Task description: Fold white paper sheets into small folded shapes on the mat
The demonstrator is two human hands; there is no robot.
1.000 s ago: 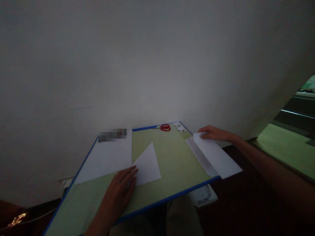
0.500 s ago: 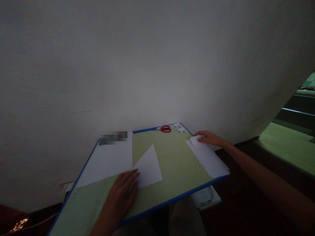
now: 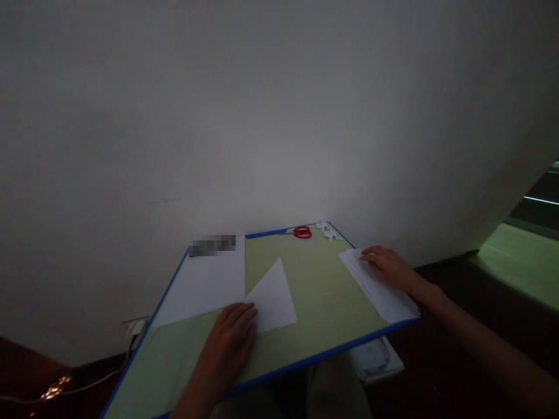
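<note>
My left hand [image 3: 233, 331] lies flat with fingers stretched out, its fingertips on the left edge of a white folded-looking paper triangle [image 3: 276, 302]. The triangle's point faces the wall. On the right, my right hand [image 3: 388, 269] rests over a small stack of white paper sheets [image 3: 386, 297], fingers loosely extended on its upper part. The stack lies along the table's right edge, its sheets slightly out of line. Part of the triangle's left side is hidden under my left fingers.
Red-handled scissors [image 3: 302, 233] and small white paper cutouts [image 3: 328, 231] lie at the far edge of the blue-rimmed table [image 3: 323, 302]. A large white sheet [image 3: 207, 285] covers the far left, with a blurred-out object [image 3: 212, 245] on it. The wall [image 3: 279, 145] stands directly behind.
My right hand has shifted from the stack's upper edge to lie more over its top, fingers more spread. My left hand stays on the triangle. The whole view has turned slightly left.
</note>
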